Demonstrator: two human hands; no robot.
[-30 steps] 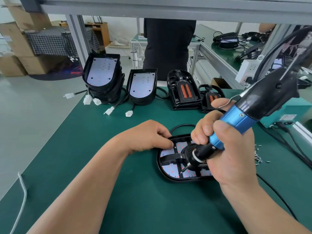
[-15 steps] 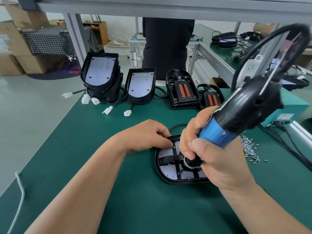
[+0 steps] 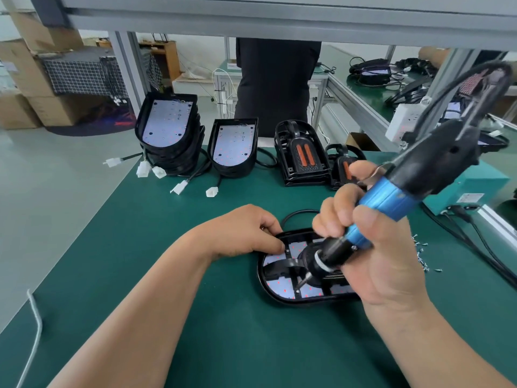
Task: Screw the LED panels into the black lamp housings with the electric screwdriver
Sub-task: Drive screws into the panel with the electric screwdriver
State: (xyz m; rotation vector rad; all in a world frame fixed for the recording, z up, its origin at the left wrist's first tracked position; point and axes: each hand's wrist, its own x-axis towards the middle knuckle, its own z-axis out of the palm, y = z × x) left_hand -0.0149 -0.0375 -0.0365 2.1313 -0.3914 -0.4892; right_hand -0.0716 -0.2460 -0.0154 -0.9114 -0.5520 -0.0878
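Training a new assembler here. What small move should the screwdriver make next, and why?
Probably press the electric screwdriver down and trigger it: its bit tip sits on the LED panel by the near edge of the black lamp housing, the right hand grips the tool, and the left hand holds the housing's far rim steady.

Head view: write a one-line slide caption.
Right hand holds the electric screwdriver tip-down on the LED panel; left hand steadies the black lamp housing.

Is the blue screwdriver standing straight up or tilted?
Tilted. The electric screwdriver leans up to the right from its tip at the LED panel, gripped by the right hand.
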